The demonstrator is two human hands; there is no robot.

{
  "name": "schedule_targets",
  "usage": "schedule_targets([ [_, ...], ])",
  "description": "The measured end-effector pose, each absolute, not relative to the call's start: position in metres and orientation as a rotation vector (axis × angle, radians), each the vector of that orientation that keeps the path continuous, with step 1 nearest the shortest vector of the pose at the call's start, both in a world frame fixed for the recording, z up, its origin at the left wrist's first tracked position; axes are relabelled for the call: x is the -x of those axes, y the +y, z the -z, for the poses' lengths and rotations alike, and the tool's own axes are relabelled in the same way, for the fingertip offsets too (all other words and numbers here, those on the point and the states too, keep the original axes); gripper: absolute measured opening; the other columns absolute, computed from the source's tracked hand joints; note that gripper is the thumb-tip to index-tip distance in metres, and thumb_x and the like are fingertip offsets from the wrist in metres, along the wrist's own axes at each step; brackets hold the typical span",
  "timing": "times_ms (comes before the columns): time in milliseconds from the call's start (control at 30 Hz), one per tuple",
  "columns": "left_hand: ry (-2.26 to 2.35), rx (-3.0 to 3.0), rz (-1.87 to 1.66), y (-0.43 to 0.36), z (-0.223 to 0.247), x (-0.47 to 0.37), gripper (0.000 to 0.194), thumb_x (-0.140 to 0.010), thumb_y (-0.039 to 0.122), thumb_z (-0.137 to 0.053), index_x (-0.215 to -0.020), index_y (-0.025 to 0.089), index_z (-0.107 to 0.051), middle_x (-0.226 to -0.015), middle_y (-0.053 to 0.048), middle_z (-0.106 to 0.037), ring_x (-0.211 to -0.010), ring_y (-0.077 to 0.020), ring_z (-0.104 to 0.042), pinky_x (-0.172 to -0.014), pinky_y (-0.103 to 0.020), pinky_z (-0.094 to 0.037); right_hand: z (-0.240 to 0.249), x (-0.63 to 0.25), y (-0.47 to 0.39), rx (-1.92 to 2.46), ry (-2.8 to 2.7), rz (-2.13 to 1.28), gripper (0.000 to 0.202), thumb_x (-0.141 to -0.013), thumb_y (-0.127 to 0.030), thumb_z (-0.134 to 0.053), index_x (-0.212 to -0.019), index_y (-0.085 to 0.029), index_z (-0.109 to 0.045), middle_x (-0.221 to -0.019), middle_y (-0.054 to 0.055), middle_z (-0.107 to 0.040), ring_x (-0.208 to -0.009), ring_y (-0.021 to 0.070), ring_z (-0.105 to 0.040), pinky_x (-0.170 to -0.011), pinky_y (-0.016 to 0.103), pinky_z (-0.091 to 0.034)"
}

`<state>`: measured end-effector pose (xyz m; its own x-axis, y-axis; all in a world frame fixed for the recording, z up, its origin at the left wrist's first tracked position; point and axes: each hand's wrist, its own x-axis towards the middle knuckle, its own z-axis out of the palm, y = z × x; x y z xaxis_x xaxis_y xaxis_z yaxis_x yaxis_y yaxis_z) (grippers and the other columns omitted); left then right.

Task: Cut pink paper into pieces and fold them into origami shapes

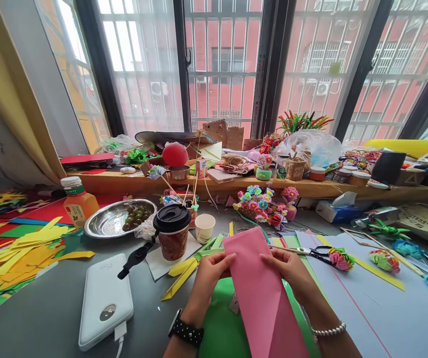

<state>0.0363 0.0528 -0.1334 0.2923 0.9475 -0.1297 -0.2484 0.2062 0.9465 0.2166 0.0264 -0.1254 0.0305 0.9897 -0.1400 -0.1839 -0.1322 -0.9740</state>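
A folded sheet of pink paper [255,278] is held up between both hands, its lower end running past the bottom of the view. My left hand [216,268] pinches its left edge near the top, thumb in front. On the opposite edge my right hand [283,266] grips the sheet in the same way. A slanting crease or layer edge runs down its lower part. Behind and below lies something smooth and green [219,318], partly covered by the paper. Scissors [316,252] with black handles lie just beyond my right hand.
Left of me are a white power bank [105,303] with a cable, a lidded coffee cup [172,233], a paper cup [204,227] and a metal plate [102,221] of grapes. Yellow paper strips [31,248] cover the far left. Paper flowers [341,259] lie on the right.
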Motion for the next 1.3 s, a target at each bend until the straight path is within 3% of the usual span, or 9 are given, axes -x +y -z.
schedule_targets([
  [133,0.883,-1.012,-1.015,0.056,0.136,-0.035,0.031,-0.058,0.032,-0.068,-0.079,0.009,-0.067,-0.069,-0.006,-0.068,-0.065,-0.0182,-0.062,-0.066,-0.028,-0.049,0.125,-0.215,0.026,1.212,-0.948,-1.327,0.029,-0.049,-0.038,-0.071,-0.065,-0.014,-0.065,-0.062,0.003,-0.063,-0.057,0.0154,-0.056,-0.049,0.022,-0.041],
  [333,0.932,-1.0,-1.101,0.055,0.136,-0.033,0.028,-0.058,0.03,-0.067,-0.079,0.011,-0.067,-0.066,-0.004,-0.068,-0.063,-0.018,-0.062,-0.064,-0.027,-0.05,0.123,-0.218,0.024,1.21,-1.061,-1.388,0.028,-0.057,-0.037,-0.067,-0.074,-0.014,-0.066,-0.069,0.003,-0.064,-0.062,0.0143,-0.056,-0.055,0.022,-0.043],
  [933,0.962,-0.956,-1.052,0.057,0.129,-0.028,0.029,-0.054,0.031,-0.07,-0.074,0.011,-0.065,-0.065,-0.004,-0.066,-0.062,-0.0163,-0.061,-0.063,-0.026,-0.048,0.134,-0.221,0.03,1.282,-1.015,-1.225,0.023,-0.054,-0.035,-0.069,-0.058,-0.014,-0.062,-0.055,-0.001,-0.059,-0.051,0.0099,-0.05,-0.048,0.02,-0.037],
  [1100,0.979,-1.097,-0.863,0.057,0.132,-0.03,0.026,-0.049,0.034,-0.072,-0.06,0.011,-0.063,-0.053,0.0,-0.062,-0.049,-0.0114,-0.057,-0.053,-0.022,-0.046,0.133,-0.224,0.031,1.269,-0.955,-1.138,0.024,-0.053,-0.036,-0.07,-0.06,-0.014,-0.063,-0.058,0.001,-0.062,-0.053,0.0126,-0.053,-0.05,0.022,-0.039],
  [1300,0.999,-1.16,-1.024,0.059,0.135,-0.029,0.022,-0.055,0.033,-0.068,-0.06,0.012,-0.063,-0.052,0.0,-0.061,-0.049,-0.0115,-0.057,-0.051,-0.021,-0.046,0.128,-0.221,0.028,1.266,-0.998,-1.163,0.03,-0.056,-0.04,-0.067,-0.071,-0.015,-0.066,-0.064,0.002,-0.063,-0.058,0.014,-0.055,-0.052,0.022,-0.042],
])
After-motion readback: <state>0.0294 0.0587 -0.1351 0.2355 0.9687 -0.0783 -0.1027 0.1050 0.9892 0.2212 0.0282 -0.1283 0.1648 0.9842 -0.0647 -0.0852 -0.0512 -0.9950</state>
